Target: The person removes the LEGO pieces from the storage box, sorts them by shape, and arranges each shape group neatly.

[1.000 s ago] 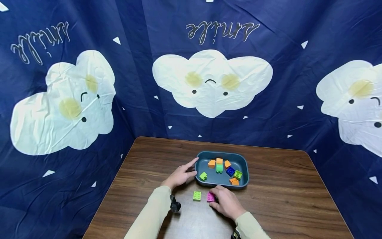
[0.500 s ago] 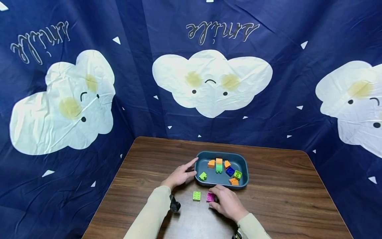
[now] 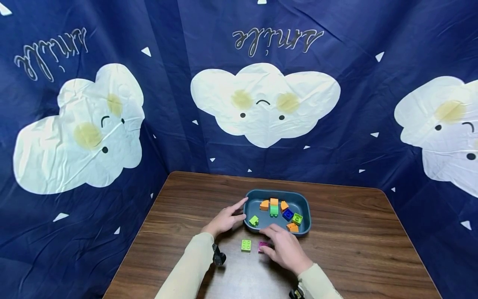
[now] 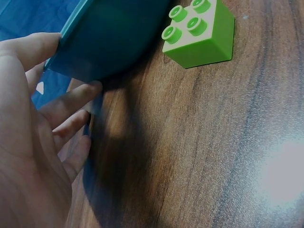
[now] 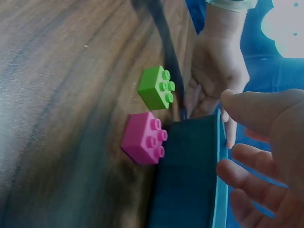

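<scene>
My left hand touches the left end of the dark teal tray with its fingers extended; in the left wrist view the thumb meets the rim. Above the pink toy brick hovers my right hand, fingers spread and holding nothing. The right wrist view shows a gap between that hand and the brick. The pink brick sits studs up on the table in front of the tray, partly hidden by the right hand in the head view. To its left stands a lime green brick, also studs up.
Inside the tray lie several loose bricks: a lime one at left, a green one, a dark blue one and orange ones, such as this orange brick. The wooden table is backed by a blue curtain.
My right hand has let go of the pink brick and risen off it, shifting slightly forward over the tray's near rim. The left hand and both table bricks stay put.
</scene>
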The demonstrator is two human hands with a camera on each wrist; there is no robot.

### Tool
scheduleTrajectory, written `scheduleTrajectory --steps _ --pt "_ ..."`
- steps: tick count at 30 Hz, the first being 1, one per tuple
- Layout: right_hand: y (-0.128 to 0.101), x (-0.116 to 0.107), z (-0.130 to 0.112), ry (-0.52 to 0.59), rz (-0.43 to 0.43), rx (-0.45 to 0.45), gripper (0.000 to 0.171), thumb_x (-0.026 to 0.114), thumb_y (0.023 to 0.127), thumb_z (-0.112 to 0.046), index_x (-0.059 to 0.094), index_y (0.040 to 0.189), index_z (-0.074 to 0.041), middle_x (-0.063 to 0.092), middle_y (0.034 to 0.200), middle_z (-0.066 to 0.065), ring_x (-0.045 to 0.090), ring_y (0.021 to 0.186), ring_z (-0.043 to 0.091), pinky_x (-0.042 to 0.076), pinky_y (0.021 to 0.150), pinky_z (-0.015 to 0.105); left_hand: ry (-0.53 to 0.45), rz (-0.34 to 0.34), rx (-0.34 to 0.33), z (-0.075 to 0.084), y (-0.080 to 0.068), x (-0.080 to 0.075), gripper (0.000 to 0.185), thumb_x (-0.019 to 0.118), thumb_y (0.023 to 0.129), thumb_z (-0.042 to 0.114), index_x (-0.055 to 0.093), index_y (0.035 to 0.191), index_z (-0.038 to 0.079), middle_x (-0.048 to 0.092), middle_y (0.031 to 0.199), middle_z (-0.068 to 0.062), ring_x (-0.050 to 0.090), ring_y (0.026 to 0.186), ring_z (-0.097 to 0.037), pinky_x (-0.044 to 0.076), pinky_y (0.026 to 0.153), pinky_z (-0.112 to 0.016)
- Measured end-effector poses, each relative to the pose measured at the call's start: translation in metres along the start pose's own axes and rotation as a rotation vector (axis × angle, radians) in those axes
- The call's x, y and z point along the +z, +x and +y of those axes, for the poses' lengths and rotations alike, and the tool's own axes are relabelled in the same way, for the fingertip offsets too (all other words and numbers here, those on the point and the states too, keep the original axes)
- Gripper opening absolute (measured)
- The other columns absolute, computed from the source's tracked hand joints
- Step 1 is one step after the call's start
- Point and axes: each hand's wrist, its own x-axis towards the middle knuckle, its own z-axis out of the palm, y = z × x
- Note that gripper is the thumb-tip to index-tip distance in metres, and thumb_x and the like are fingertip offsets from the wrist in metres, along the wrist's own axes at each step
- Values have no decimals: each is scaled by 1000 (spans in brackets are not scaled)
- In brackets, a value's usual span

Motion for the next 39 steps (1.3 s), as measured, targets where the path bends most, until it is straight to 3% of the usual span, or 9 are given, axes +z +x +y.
scheduleTrajectory --steps 6,19,26,36,39 --pt "5 -6 8 10 47 36 47 89 87 -33 74 128 -15 70 116 -2 68 88 11 59 74 30 -17 -1 -15 1 -1 0 65 61 107 37 32 164 46 54 157 -5 51 144 -29 35 119 -63" --pt "16 -15 31 24 93 144 48 89 87 -29 73 130 -15 70 119 1 70 90 17 60 75 34 4 -3 -10 2 -2 -1 65 60 107 37 30 164 48 52 159 -5 50 145 -29 34 120 -63" --pt "32 -9 35 49 38 152 50 86 91 -30 71 135 -13 71 123 7 71 94 20 60 79 39 9 -7 -24 -1 -1 1 66 61 107 39 30 165 46 52 159 -6 52 144 -29 36 118 -63" --pt "56 -3 40 74 -91 154 47 81 95 -26 69 139 -11 68 139 10 64 127 33 55 101 54 -15 -1 -36 0 0 1 65 61 106 40 31 162 52 54 157 -4 50 145 -28 35 119 -61" --pt "62 -2 41 93 -112 137 47 81 95 -23 68 138 -9 68 138 9 66 123 33 56 100 54 -17 0 -31 0 -1 2 65 61 106 39 32 163 49 56 155 -6 51 144 -28 36 118 -62"
